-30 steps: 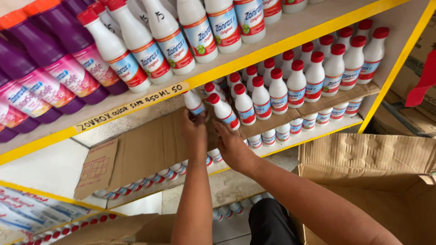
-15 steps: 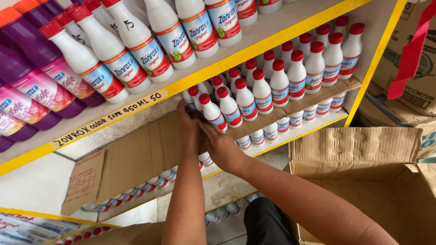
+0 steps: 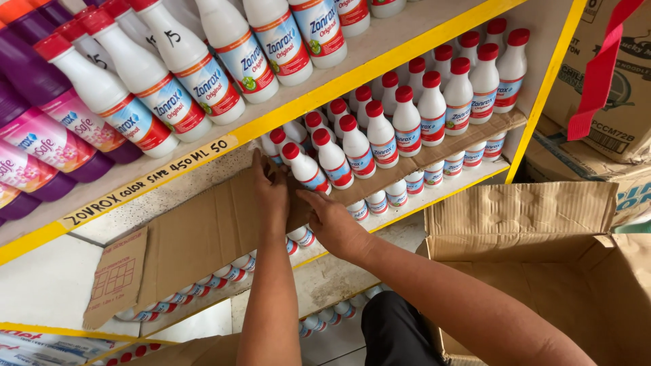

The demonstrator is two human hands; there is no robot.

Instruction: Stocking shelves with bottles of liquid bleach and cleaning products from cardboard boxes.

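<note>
My left hand [image 3: 271,191] lies flat on a brown cardboard sheet [image 3: 203,237] that covers a lower layer of bottles on the middle shelf. Its fingertips reach up beside the nearest small white bottle with a red cap [image 3: 303,167]. My right hand [image 3: 333,225] rests on the same sheet at its front edge, just right of the left hand and below that bottle. Neither hand holds a bottle. Rows of the same small red-capped bottles [image 3: 407,122] stand on the sheet to the right.
Larger white red-capped bottles [image 3: 196,74] and purple bottles [image 3: 41,135] stand on the yellow-edged shelf [image 3: 352,74] above. More small bottles [image 3: 217,279] show under the sheet. An open cardboard box [image 3: 542,271] sits at the lower right, with stacked cartons [image 3: 610,88] behind it.
Both hands have come off the front bottles and dropped a little onto the cardboard sheet. The view has shifted, so the shelf sits lower and further right.
</note>
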